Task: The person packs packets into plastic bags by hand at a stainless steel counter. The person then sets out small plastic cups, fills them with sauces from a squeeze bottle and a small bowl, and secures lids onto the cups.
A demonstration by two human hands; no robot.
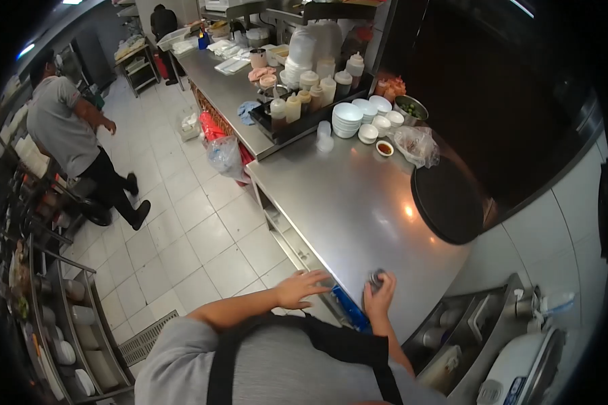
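Head view: your steel counter [344,216] extended from 1 to 5 o'clock. At 3 o'clock lay a round black tray [446,202], apparently placed within reach. At 6 o'clock your left hand [304,287] was spread wide, nothing visible in it. At 5 o'clock your right hand [384,293] gripped a small grey object [376,277] near the counter's edge, probably steadying it.

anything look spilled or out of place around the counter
No obvious spill or damage shows. Slightly untidy: a crumpled bag near the bowls, which stand neatly by comparison. The right hand holds a small item at the counter; nothing odd there.
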